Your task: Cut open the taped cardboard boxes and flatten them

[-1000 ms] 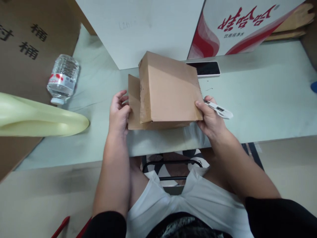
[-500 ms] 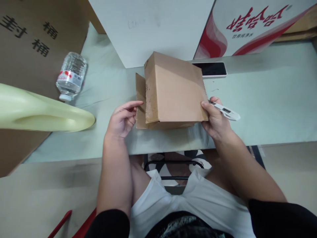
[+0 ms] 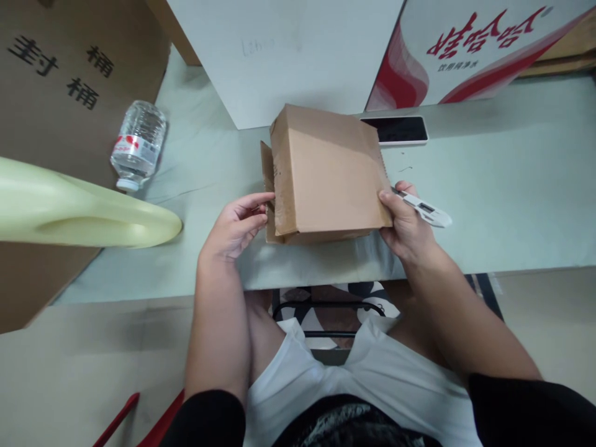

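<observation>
A small brown cardboard box [image 3: 338, 171] sits on the cloth-covered table before me, slightly turned. Its left end has a flap [image 3: 269, 226] standing out a little from the side. My left hand [image 3: 237, 226] is at that flap, index finger stretched to it, thumb apart below; the other fingers are partly curled and hold nothing that I can see. On the opposite side, my right hand [image 3: 407, 223] grips the box's lower right corner with the thumb on top. A white utility knife [image 3: 431, 213] is also held in that hand, its handle pointing out right.
Behind the box stands a large white carton [image 3: 298, 56], with a phone [image 3: 403, 130] lying by its foot. A red-and-white carton [image 3: 465, 56] is at the back right. Leftward are a water bottle [image 3: 138, 146], a pale yellow curved object [image 3: 93, 214] and a big brown carton [image 3: 56, 124].
My left hand has moved slightly right, and the flap has swung in closer to the box. The box's far edge has dipped slightly. My right hand keeps its hold.
</observation>
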A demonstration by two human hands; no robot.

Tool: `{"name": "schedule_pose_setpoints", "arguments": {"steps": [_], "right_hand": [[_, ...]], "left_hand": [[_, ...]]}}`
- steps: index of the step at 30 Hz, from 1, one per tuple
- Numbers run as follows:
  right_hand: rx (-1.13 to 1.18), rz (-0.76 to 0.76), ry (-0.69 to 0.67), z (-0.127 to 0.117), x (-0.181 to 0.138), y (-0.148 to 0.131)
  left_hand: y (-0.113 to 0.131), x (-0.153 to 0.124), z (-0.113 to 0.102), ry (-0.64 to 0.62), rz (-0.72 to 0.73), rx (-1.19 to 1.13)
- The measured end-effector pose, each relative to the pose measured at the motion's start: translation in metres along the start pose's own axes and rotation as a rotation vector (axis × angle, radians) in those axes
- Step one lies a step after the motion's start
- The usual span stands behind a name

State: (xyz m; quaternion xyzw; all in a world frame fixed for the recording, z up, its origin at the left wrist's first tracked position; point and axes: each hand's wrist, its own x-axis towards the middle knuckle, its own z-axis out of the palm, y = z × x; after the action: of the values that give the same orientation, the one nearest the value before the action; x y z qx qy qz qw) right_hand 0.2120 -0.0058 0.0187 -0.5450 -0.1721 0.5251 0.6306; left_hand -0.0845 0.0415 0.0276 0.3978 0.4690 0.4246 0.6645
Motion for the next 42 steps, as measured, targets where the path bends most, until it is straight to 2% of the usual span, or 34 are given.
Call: {"name": "schedule_pose_setpoints", "arguments": {"steps": [3,7,16,21,28,33,42], "right_hand": [[0.003,-0.021,-0.019,0.001,0.000,0.001],[-0.016,-0.029,0.019,-0.001,0.002,0.001],[-0.044,-0.065,-0.005,-0.005,0.006,0.003],[-0.018,-0.049,0.022,-0.001,0.003,0.001],[0.009,-0.020,0.059,0.001,0.002,-0.002],[0.004,-0.028,0.054,-0.002,0.004,0.000],[0.013,-0.039,0.061,-0.005,0.005,0.003]], "left_hand": [[0.000,0.001,0.003,0.001,-0.005,0.043],[0.001,0.000,-0.001,-0.016,0.006,0.045],[-0.002,-0.002,-0.008,-0.128,0.058,0.095],[-0.003,-0.001,-0.008,-0.119,0.051,0.111],[0.004,-0.002,-0.001,0.007,0.178,0.313],[0.006,-0.002,0.003,-0.052,0.155,0.230],[0.001,0.003,0.010,-0.067,0.191,-0.043]]}}
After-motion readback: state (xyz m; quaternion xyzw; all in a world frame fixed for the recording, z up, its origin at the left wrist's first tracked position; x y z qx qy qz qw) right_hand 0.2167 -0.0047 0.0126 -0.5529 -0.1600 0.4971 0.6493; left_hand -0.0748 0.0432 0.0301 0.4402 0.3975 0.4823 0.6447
